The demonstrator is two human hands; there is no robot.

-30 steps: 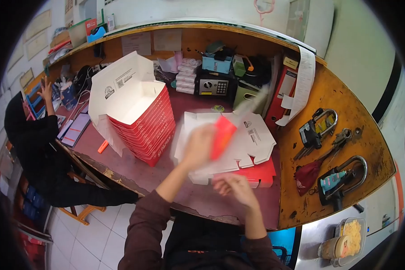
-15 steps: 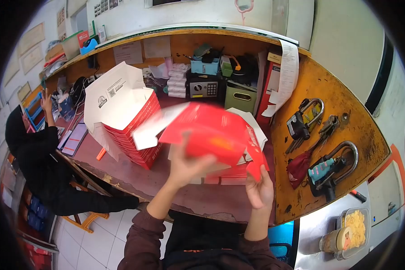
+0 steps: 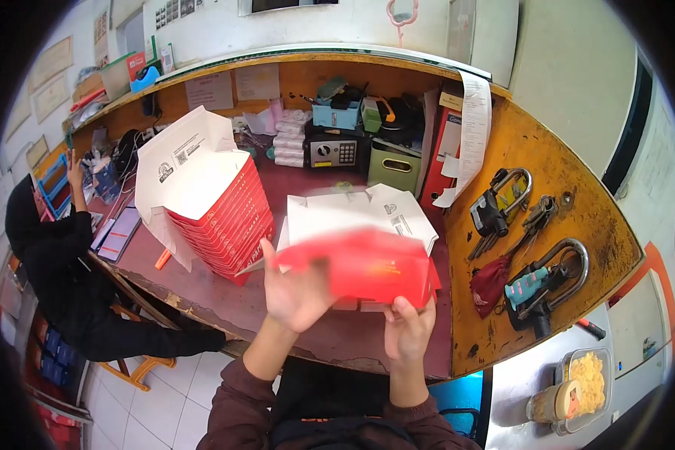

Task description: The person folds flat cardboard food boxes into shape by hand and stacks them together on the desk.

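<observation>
A red cardboard box [image 3: 375,266], blurred by motion, is held up over the front of the desk. My right hand [image 3: 410,328] pinches its lower right edge. My left hand [image 3: 296,294] is at the box's left side, palm showing and fingers spread, some of them smeared or behind the card. Just behind lie white cardboard pieces with printed marks [image 3: 405,210], partly covered by the held box. To the left a tall stack of nested red boxes [image 3: 229,217], white inside, stands on the desk with its top flaps open.
A safe [image 3: 333,153], a green bin [image 3: 394,166] and paper rolls [image 3: 289,142] line the desk's back. Locks and keys lie on the wooden panel [image 3: 577,202] at right. A person in black [image 3: 75,277] sits at left, near a phone [image 3: 118,234].
The held box has come down and turned, its white flap no longer showing at the left. My left hand has opened and moved slightly left; my right hand has moved left and down with the box.
</observation>
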